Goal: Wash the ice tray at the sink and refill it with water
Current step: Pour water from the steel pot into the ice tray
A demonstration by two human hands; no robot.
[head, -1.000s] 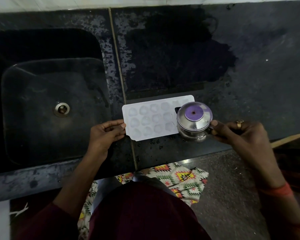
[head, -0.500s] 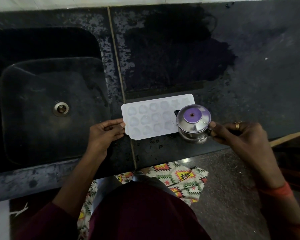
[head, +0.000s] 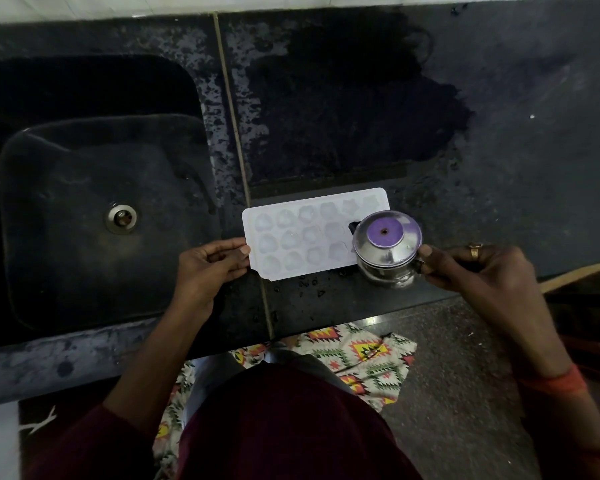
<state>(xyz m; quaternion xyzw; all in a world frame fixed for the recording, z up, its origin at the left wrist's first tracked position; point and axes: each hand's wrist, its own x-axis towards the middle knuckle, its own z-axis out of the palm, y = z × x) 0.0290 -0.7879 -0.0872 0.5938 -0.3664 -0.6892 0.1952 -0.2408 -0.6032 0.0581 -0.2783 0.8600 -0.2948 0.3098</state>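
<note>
- Dark speckled stone counter [head: 499,174] filled most of the frame, with a deep dark sink basin [head: 49,244] at the left and a large wet patch [head: 343,116] in the upper centre.
- A flat white plastic ice tray [head: 291,237] with three rows of shaped cells lay on the counter at the centre of the frame, just beside the right rim of the sink and not in the basin.
- The left hand [head: 208,268] pinched the left short edge of the tray, with the thumb on top and the fingers curled against the edge.
- The right hand [head: 475,275] had its fingers clamped round the handle of a small round steel pot with a purple-centred lid [head: 387,251]. The dark spout of the pot stood over the right end of the tray.
- Whether the cells held water, I could not tell surely.
- The tray looked light and thin, and it probably bends a little. Once filled, it should become heavier and easy to spill.
- Its smooth plastic was likely wet and slippery, so it seemed best to take it by both short edges and keep it level.
</note>
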